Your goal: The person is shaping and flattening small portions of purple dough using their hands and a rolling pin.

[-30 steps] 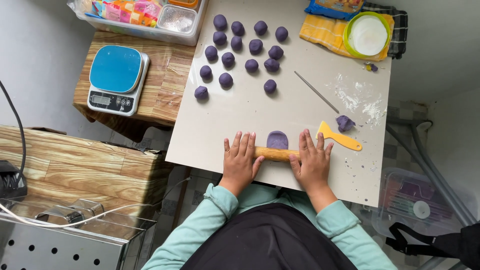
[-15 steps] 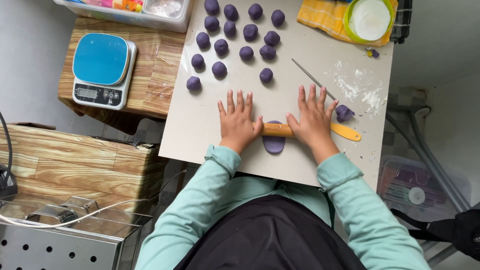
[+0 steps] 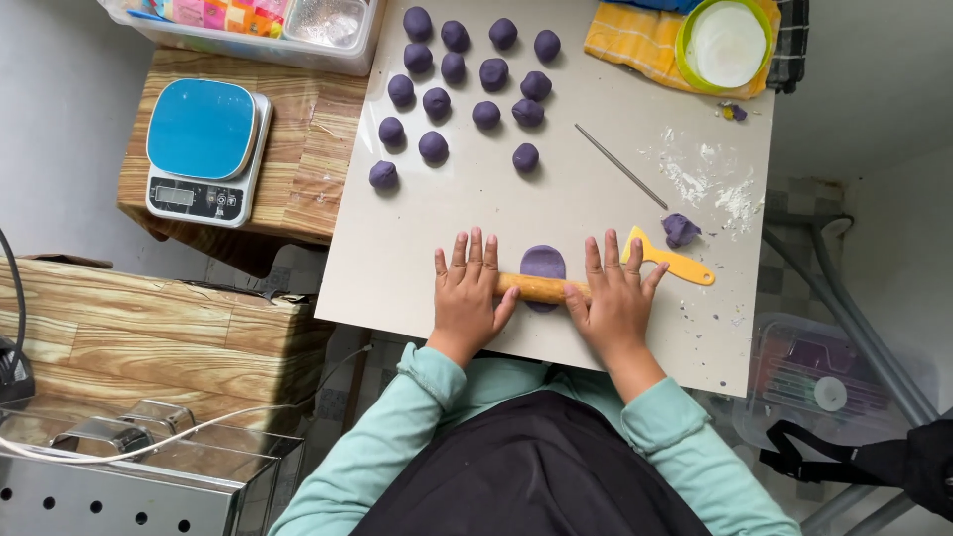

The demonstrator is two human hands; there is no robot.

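The pale square work board (image 3: 476, 218) looks smooth and matt, dusted with white flour (image 3: 737, 199) at one side; the short tan rolling pin (image 3: 541, 289) looks like bare wood; the flattened purple dough oval (image 3: 543, 263) is soft and matt, as are the round purple dough balls (image 3: 467, 89); the yellow scraper (image 3: 675, 262) is smooth plastic; the thin grey rod (image 3: 621, 166) looks metal; the blue-topped kitchen scale (image 3: 204, 149) is glossy.

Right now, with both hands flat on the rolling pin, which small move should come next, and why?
Probably push the rolling pin forward, away from the body. It lies over the near part of the purple dough oval, under the left hand and right hand, and most dough shows beyond it.
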